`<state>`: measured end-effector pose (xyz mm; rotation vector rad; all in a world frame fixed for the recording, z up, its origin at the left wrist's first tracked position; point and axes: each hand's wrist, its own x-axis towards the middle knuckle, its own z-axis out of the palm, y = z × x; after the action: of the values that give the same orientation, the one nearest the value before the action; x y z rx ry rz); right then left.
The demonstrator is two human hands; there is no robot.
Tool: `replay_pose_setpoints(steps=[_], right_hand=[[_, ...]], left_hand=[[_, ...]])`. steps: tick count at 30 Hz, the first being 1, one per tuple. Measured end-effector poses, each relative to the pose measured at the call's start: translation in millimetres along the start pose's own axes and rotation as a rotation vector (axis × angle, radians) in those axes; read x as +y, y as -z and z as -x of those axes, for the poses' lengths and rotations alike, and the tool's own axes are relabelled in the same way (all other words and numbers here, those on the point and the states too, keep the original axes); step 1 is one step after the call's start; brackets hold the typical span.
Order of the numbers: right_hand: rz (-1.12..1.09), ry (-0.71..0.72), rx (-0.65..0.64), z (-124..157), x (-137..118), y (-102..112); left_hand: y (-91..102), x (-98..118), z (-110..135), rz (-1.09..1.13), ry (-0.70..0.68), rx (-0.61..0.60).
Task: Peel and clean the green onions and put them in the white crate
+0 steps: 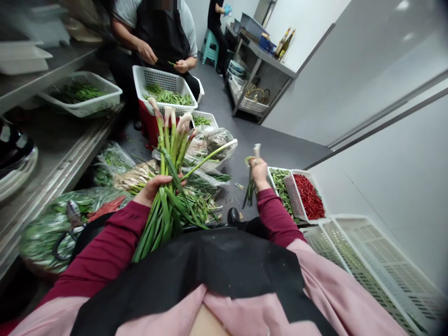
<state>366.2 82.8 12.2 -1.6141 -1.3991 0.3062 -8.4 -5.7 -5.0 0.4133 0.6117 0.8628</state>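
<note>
My left hand (157,185) is wrapped round a thick bunch of green garlic (170,151). The pale bulb ends point up and away from me, and long green leaves hang down towards my apron. One stalk (213,158) sticks out of the bunch to the right. Held apart from it, my right hand (259,171) is closed on a small piece of green garlic (257,150), with a white end above the fingers and green leaves below. Under the bunch lies a heap of loose greens (203,205). More green garlic (136,177) with pale bulbs lies to the left.
Across from me a co-worker (157,37) handles green pods over a white basket (140,77). Baskets of red chillies (308,196) and green pods (280,186) stand at right. Bagged greens (45,233) and a metal shelf (59,186) are at left.
</note>
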Motion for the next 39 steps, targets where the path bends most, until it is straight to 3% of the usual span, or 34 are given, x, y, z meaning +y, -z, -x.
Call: replay_pose_setpoints(steps=[5, 6, 10, 11, 15, 18, 20, 24, 27, 31, 35, 39], right_hand=[[0.142, 0.242, -0.611, 79, 7, -42], [0.166, 0.278, -0.629, 85, 4, -43], [0.106, 0.405, -0.329, 80, -39, -30], [0.101, 0.463, -0.304, 74, -55, -27], [0.28, 0.656, -0.511, 52, -108, -23], [0.35, 0.71, -0.649, 47, -118, -24], [0.303, 0.716, -0.667, 51, -114, -27], [0.274, 0.672, -0.51, 57, -94, -39], [0.284, 0.564, -0.239, 40, -71, -41], [0.314, 0.286, 0.121, 0, -29, -20], [0.424, 0.078, 0.143, -7, 3, -4], [0.5, -0.003, 0.079, 2, 10, -8]], left_hand=[[2.0, 4, -1, 0.022, -0.001, 0.085], [2.0, 3, -2, 0.026, -0.001, 0.098], [1.5, -1, -8, 0.041, 0.011, 0.116], [0.6, -3, -10, 0.039, 0.027, 0.112], [-6.3, -8, -14, 0.021, 0.082, 0.098], [-12.2, -8, -12, 0.018, 0.078, 0.092], [-15.7, -8, -10, 0.023, 0.078, 0.087], [-21.6, -9, -5, 0.025, 0.058, 0.06], [-20.6, -9, -4, -0.014, 0.04, 0.048], [-10.1, -4, -2, -0.034, -0.004, 0.043], [-7.1, -1, -1, -0.075, -0.025, 0.079], [-15.2, -7, -2, -0.15, -0.027, 0.075]])
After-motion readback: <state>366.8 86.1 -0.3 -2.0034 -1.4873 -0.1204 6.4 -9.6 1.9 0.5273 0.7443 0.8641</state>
